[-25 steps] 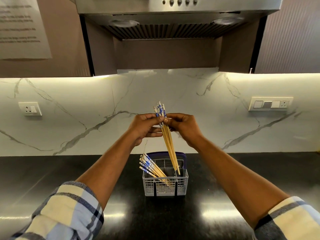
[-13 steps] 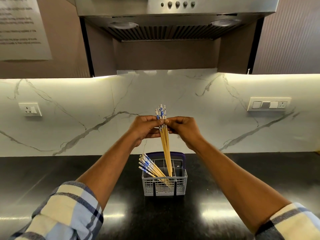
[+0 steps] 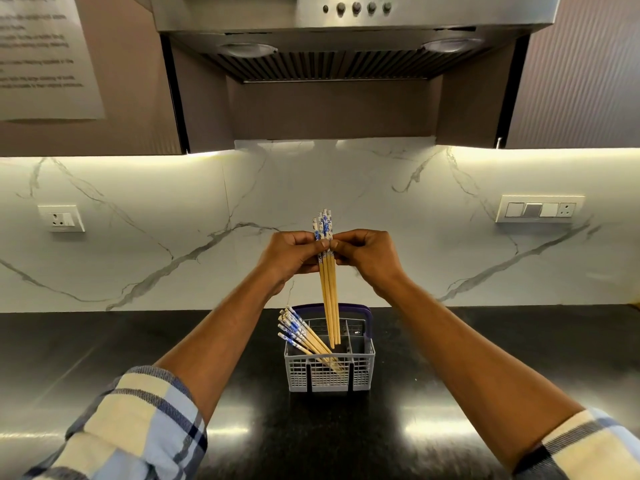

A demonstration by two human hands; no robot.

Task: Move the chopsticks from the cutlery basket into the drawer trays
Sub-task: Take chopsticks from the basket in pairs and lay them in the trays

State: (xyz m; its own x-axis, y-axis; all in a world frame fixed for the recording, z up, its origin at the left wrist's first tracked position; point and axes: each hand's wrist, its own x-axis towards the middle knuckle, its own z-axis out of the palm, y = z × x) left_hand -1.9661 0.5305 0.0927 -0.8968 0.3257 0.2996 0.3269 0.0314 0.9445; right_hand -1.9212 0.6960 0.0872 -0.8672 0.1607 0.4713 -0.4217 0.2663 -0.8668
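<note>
change: held bundle swung from a slant a second earlier to near upright, tips gathered over the basket.
held chopsticks (image 3: 329, 292): a small bundle hung upright above the cutlery basket (image 3: 329, 372), blue-patterned ends up, tips dipping to about rim level.
left hand (image 3: 289, 256): fingers curled round the patterned ends of the bundle.
right hand (image 3: 367, 252): fingertips pinched the same bundle from the other side, touching the left.
remaining chopsticks (image 3: 304, 336): leaned leftward out of the basket's left compartment.
surface: glossy black countertop (image 3: 104, 358), light glare beside both plaid sleeves; the grey basket with its purple handle stood near the wall.
room: white veined marble backsplash (image 3: 138, 237), a socket (image 3: 62, 218) at left, a switch plate (image 3: 540, 209) at right, a steel range hood (image 3: 346, 36) between brown cabinets, a printed sheet (image 3: 41, 57) on the left one.
</note>
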